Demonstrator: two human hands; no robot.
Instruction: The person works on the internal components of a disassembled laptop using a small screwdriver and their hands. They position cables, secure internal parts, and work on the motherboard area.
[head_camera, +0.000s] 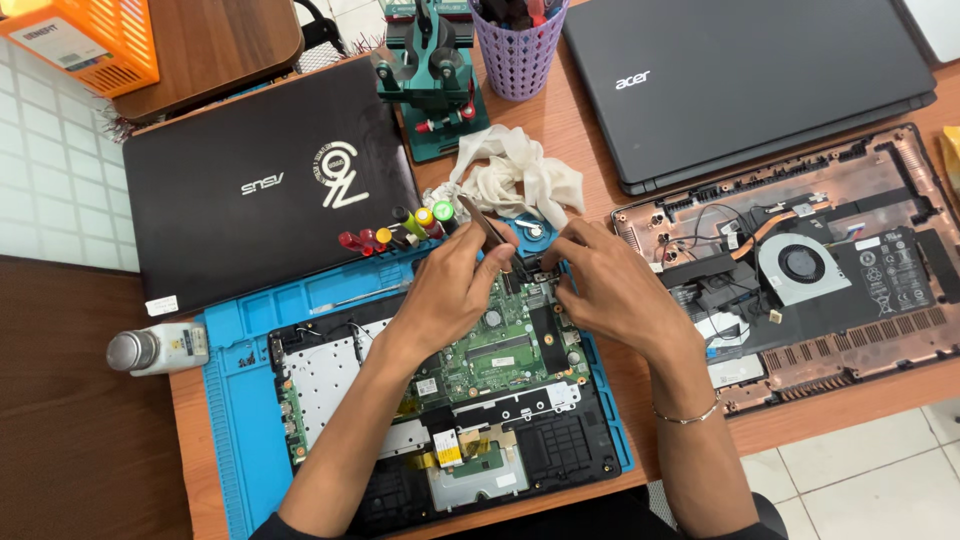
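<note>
An opened laptop base (330, 375) with a green circuit board (495, 350) lies on a blue work mat (240, 340). My left hand (450, 290) grips metal tweezers (485, 228), whose tips point down at the board's far edge. My right hand (610, 285) rests beside it, fingertips pinched on a small part at the same far edge of the board. What lies between the fingertips is too small to make out.
A closed black laptop (250, 180) lies at the left and another (740, 80) at the back right. A bare bottom cover with a fan (800, 265) sits right. Screwdrivers (400, 232), a white cloth (515, 170), a purple tool cup (518, 50), a green holder (435, 80) and a small bottle (160, 348) surround the mat.
</note>
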